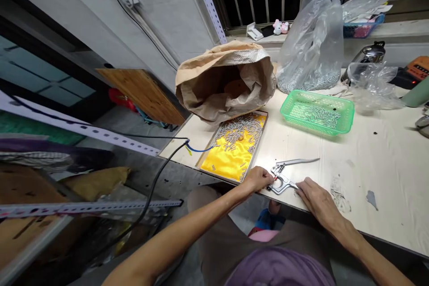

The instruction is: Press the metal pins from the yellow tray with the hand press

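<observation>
A silver plier-like hand tool (pixel 288 174) lies on the pale table (pixel 375 161) near its front edge, its long upper handle pointing right. My left hand (pixel 258 178) is closed in a pinch at the tool's jaws, on something too small to make out. My right hand (pixel 315 196) rests on the table with its fingers against the tool's lower handle. Just left of my left hand stands a shallow tray (pixel 234 147) lined with yellow cloth and scattered with several small metal pins.
A crumpled brown paper sack (pixel 224 80) lies open behind the tray. A green plastic basket (pixel 318 111) with metal pins and a clear bag (pixel 311 44) of them stand at the back. A kettle (pixel 368 53) is at the far right. A black cable (pixel 157 178) hangs off the left edge.
</observation>
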`<state>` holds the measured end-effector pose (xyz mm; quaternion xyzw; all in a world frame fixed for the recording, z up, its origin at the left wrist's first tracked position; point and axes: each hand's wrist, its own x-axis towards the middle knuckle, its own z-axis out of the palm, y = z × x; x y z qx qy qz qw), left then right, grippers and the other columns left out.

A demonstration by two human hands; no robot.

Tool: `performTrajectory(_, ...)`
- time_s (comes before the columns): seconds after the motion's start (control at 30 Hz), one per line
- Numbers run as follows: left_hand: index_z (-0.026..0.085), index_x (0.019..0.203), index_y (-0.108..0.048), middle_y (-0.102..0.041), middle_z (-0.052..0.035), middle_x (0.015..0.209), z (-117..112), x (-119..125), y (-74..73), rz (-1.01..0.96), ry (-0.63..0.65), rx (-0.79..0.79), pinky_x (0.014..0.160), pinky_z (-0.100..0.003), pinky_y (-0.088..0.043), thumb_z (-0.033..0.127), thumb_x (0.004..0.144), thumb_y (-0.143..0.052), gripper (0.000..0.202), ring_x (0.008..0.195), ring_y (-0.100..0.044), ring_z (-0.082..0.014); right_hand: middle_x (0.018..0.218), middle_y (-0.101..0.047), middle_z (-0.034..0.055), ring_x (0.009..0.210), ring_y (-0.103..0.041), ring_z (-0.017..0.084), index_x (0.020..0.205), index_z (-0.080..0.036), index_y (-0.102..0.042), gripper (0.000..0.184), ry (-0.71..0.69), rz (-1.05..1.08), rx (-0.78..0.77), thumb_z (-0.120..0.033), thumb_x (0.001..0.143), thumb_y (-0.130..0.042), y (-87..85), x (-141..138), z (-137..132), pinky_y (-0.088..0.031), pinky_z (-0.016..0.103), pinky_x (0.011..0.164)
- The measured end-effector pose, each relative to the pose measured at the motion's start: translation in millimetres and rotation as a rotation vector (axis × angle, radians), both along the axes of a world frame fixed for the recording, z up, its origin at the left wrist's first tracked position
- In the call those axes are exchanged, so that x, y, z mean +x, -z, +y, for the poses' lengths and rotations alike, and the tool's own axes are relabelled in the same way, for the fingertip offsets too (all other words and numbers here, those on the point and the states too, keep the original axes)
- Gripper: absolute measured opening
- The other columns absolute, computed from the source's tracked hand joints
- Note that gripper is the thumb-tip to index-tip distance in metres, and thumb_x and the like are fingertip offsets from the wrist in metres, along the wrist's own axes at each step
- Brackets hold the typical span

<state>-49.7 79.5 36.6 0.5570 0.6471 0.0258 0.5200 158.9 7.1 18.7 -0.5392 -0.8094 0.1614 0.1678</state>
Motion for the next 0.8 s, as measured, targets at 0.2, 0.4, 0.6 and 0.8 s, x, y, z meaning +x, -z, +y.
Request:
performTrajectory(0.2,0.015,0.052,-0.054,-0.035,0.0084,0.034,8.2,-1.8,2.9,0.003,0.115,-0.066,0.039,-0.019,-0.02,0.032,0.065,-0.061,0.023,0.033,-0.031,-0.0056,0.077,-0.055,0.0035,0.066,-0.055,0.014,0.084,-0.02,-0.058,0.028,-0.007,-0.032,0.054,-0.024,0.095,-0.033,3.7,-1.5,-0.8,-0.042,0.025,0.057)
performTrajectory(0.4,0.018,0.044,-0.045,-0.037,0.0069,0.035,6.8,-6.3,6.7,-0.062,0.202,-0.129,0.039,-0.021,-0.025,0.033,0.063,-0.061,0.029,0.034,-0.031,-0.0065,0.095,-0.062,0.0095,0.084,-0.057,0.02,0.096,-0.021,-0.062,0.022,-0.067,-0.149,0.045,-0.029,0.092,-0.042,2.0,6.7,5.3,-0.046,0.031,0.069)
performTrajectory(0.6,0.017,0.045,-0.046,-0.042,0.0063,0.038,-0.5,-6.8,4.2,-0.06,0.172,-0.139,0.039,-0.02,-0.029,0.032,0.066,-0.059,0.029,0.034,-0.035,-0.0066,0.141,-0.038,0.0222,0.13,-0.03,0.039,0.133,-0.015,-0.043,0.083,-0.052,-0.245,0.084,-0.063,0.069,-0.063,10.0,25.2,30.0,-0.035,0.053,0.095)
performTrajectory(0.8,0.017,0.046,-0.045,-0.039,0.0073,0.037,-3.8,-5.3,-1.3,-0.041,0.148,-0.148,0.038,-0.019,-0.031,0.03,0.066,-0.057,0.027,0.034,-0.037,-0.0066,0.126,-0.052,0.0209,0.116,-0.044,0.037,0.134,-0.011,-0.041,0.093,-0.113,-0.285,0.016,-0.064,0.061,-0.066,4.5,22.7,46.6,-0.034,0.049,0.094)
